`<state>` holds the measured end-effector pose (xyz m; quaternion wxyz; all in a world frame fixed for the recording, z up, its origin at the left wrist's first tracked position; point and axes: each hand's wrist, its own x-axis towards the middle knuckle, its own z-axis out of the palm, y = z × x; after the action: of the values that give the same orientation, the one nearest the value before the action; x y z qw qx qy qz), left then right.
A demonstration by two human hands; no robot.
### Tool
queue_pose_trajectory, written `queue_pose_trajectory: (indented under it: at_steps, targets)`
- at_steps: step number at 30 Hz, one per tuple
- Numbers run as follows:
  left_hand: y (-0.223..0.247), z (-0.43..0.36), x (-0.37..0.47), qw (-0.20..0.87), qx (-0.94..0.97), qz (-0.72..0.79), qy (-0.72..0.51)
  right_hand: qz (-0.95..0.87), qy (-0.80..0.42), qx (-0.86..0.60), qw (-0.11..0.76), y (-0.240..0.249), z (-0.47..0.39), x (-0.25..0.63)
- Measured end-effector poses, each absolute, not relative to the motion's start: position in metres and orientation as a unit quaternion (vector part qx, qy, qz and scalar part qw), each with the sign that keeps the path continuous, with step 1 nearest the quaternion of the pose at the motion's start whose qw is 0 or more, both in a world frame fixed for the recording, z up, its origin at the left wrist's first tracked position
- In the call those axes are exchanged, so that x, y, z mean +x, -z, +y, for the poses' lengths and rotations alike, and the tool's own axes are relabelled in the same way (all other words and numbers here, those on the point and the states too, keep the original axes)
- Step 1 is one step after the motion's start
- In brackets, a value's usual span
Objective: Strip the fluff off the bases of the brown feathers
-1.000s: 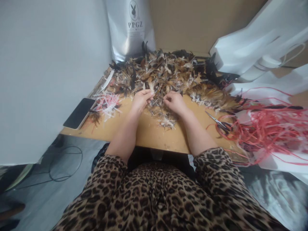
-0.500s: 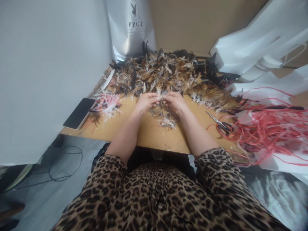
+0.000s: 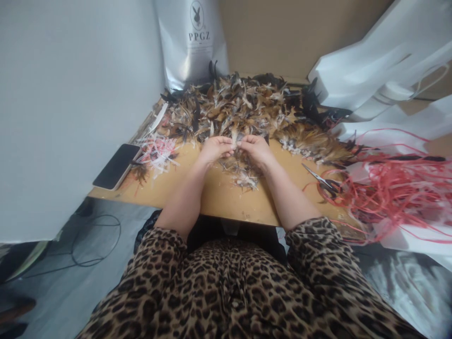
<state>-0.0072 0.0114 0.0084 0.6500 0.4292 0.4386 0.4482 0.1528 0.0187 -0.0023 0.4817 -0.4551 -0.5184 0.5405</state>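
Observation:
Between my two hands, a small light-tan feather (image 3: 234, 134) stands with its tip pointing away from me. My left hand (image 3: 216, 149) is closed in a pinch at its lower end. From the other side, the thumb and fingertips of my right hand (image 3: 256, 149) pinch at the same spot. Just beyond my fingers spreads a large pile of brown, tan and black feathers (image 3: 243, 101). Under my hands lies a smaller clump of feathers (image 3: 245, 179) with pale quill ends, on the tan tabletop (image 3: 183, 188).
Scissors (image 3: 322, 180) lie right of my right forearm, beside a tangle of red strips (image 3: 399, 193). A row of golden-brown feathers (image 3: 314, 141) is at the right. At the left are a phone (image 3: 117, 165) and pink-and-white shreds (image 3: 158, 149). A silver bag (image 3: 194, 52) stands behind.
My fingertips have shifted very slightly around the feather's lower end. Everything else on the table stays where it was.

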Motion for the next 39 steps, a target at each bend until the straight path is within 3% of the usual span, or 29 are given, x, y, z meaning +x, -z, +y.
queue_pose_trajectory:
  at_steps: [14,32,39]
  targets:
    - [-0.0074,0.0128,-0.0173,0.699,0.432,0.405,-0.4,-0.518,-0.558,-0.441,0.476,0.0033,0.0193,0.1531]
    - [-0.0075,0.0106,-0.0141,0.685,0.449,0.405,-0.406,-0.484,-0.582,-0.448,0.476,-0.0018,0.0164,0.1498]
    - [-0.0079,0.0097,-0.0106,0.67,0.454,0.424,-0.406,-0.519,-0.516,-0.47,0.492,0.0002,0.0162,0.1496]
